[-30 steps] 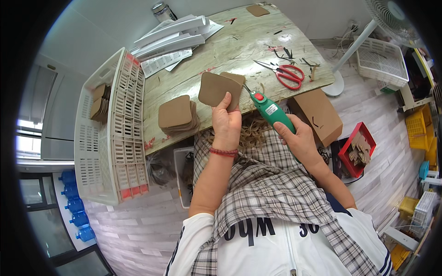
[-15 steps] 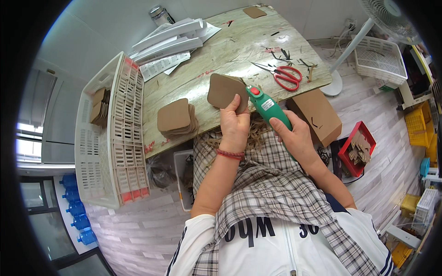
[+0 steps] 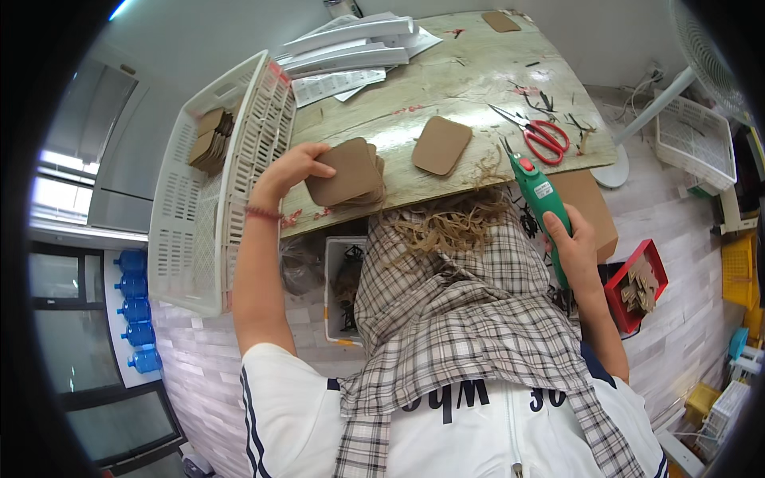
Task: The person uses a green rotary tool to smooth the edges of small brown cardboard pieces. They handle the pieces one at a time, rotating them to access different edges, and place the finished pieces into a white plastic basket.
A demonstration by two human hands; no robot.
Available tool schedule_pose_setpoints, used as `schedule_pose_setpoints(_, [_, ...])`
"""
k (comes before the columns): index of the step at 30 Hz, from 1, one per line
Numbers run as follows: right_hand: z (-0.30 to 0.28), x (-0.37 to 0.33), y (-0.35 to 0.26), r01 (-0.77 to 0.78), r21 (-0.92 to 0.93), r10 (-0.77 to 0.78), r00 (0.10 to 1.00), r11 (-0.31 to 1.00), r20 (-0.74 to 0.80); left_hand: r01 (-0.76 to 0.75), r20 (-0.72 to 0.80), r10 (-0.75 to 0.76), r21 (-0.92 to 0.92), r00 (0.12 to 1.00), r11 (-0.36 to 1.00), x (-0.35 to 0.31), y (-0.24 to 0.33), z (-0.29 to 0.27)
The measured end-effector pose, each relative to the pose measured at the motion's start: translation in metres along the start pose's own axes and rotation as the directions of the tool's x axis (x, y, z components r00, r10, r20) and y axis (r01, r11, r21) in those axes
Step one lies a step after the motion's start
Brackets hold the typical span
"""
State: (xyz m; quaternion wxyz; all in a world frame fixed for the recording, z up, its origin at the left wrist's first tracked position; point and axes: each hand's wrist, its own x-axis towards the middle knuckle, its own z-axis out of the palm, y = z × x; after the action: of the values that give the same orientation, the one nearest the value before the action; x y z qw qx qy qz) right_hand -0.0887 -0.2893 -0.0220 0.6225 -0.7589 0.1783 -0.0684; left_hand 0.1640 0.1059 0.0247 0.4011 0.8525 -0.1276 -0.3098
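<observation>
My left hand [image 3: 291, 171] pinches a brown rounded-square piece [image 3: 344, 174] by its left side, at the top of a stack of like pieces [image 3: 374, 179] near the table's front edge. Whether that piece is lifted off the stack I cannot tell. My right hand [image 3: 574, 235] is wrapped round green electric scissors [image 3: 540, 191] with a red button. Their slim blades point up and away, beside red-handled scissors [image 3: 546, 142] on the table. Between my hands, a smaller brown pile [image 3: 442, 146] lies on the tabletop. Thin brown offcut strips [image 3: 450, 223] cover my checked apron.
A white slatted crate [image 3: 239, 183] holding brown pieces stands left of the table [image 3: 351, 119]. Papers [image 3: 351, 52] lie at the back. Below are a white bin [image 3: 339, 319], a cardboard box [image 3: 598, 207] and a red tray [image 3: 625, 299] of brown bits. A fan stands right.
My left hand has let go of the pieces by the electric scissors; they now lie on the table. It has moved left to the stack. The electric scissors have moved away from the pieces.
</observation>
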Motion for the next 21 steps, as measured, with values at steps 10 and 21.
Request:
schedule_pose_setpoints(10, [0.005,-0.006,0.004,0.019,0.01,-0.019,1.0,1.0,0.017,-0.255,0.104,0.256,0.689,0.961,0.678,0.058,-0.012,0.003])
schedule_pose_setpoints(21, [0.021,-0.021,0.01,0.001,0.003,-0.001,0.999,1.0,0.044,0.026,0.322,-0.251,0.569,0.913,0.822,0.064,-0.027,-0.001])
